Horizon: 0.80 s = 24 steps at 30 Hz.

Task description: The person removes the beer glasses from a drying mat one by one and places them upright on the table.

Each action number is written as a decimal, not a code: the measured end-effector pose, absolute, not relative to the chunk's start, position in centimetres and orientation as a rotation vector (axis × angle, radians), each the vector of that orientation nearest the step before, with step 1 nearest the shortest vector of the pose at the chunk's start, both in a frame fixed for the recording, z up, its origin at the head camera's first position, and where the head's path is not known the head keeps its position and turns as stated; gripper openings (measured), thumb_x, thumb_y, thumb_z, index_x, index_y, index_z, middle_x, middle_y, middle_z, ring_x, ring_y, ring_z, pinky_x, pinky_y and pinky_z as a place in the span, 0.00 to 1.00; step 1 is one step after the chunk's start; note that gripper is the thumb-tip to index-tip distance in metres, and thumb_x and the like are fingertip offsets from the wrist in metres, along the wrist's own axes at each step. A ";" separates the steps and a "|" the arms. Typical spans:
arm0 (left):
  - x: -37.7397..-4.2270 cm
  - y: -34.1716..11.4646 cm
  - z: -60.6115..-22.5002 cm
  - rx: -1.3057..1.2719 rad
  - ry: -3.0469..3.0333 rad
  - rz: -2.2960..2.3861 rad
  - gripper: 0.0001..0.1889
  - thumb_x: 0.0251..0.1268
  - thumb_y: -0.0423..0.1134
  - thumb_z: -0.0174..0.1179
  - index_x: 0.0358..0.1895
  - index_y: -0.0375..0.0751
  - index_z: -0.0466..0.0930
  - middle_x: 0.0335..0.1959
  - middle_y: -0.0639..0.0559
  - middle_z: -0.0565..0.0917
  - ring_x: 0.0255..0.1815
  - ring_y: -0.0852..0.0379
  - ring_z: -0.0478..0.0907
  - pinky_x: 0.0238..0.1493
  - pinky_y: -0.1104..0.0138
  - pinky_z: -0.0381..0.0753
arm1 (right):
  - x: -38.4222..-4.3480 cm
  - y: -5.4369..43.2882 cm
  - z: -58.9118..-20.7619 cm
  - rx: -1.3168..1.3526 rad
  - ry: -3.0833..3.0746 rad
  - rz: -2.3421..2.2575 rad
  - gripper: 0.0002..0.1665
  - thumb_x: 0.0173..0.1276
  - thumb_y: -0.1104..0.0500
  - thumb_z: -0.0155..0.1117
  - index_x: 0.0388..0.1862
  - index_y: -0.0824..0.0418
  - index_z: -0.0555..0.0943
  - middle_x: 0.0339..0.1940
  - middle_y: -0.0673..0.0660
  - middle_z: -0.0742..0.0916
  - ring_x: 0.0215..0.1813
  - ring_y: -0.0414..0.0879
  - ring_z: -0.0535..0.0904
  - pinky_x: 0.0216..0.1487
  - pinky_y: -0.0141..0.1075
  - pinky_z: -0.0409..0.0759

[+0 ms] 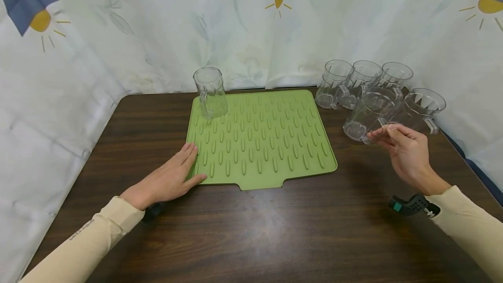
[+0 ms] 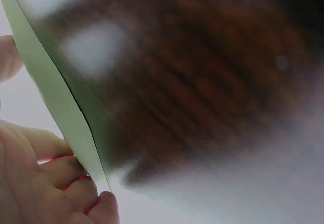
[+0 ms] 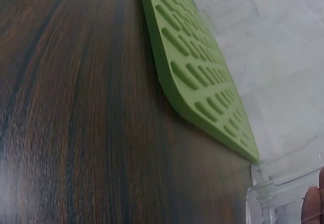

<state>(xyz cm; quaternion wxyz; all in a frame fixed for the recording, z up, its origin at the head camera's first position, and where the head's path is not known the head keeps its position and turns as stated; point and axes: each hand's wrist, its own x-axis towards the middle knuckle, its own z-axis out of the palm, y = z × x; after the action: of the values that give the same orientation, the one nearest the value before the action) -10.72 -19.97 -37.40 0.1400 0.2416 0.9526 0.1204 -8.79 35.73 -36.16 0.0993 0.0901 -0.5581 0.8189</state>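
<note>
A green ribbed drying mat (image 1: 259, 143) lies on the table. My left hand (image 1: 169, 176) rests flat on its front left corner, fingers straight; the left wrist view shows fingers (image 2: 76, 178) along the mat's edge. One clear glass mug (image 1: 212, 95) stands upright on the mat's back left corner. To the right of the mat, my right hand (image 1: 406, 150) pinches the handle of a clear glass mug (image 1: 363, 115), the front left one in a group. That mug (image 3: 283, 198) shows at the lower right of the right wrist view, fingertips (image 3: 311, 206) beside it.
Several other glass mugs stand close by: three in a back row, including one at the left (image 1: 334, 80), and one at the front right (image 1: 422, 104). The dark wooden table (image 1: 267, 230) extends toward me. A patterned white curtain (image 1: 157, 34) hangs behind and at both sides.
</note>
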 end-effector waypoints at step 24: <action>-10.7 -19.9 -37.3 0.686 2.744 0.366 0.48 0.80 0.62 0.49 0.83 0.28 0.44 0.86 0.30 0.44 0.87 0.32 0.41 0.83 0.37 0.52 | -9.7 37.9 -37.0 0.221 -1.736 2.315 0.14 0.79 0.66 0.57 0.45 0.77 0.86 0.42 0.59 0.94 0.47 0.47 0.93 0.51 0.32 0.89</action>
<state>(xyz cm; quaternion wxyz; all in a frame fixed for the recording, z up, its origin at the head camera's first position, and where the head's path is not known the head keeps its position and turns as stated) -10.74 -19.90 -37.30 0.1441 0.2381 0.9521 0.1269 -9.70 37.90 -37.00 0.1193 0.0757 -0.5939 0.7920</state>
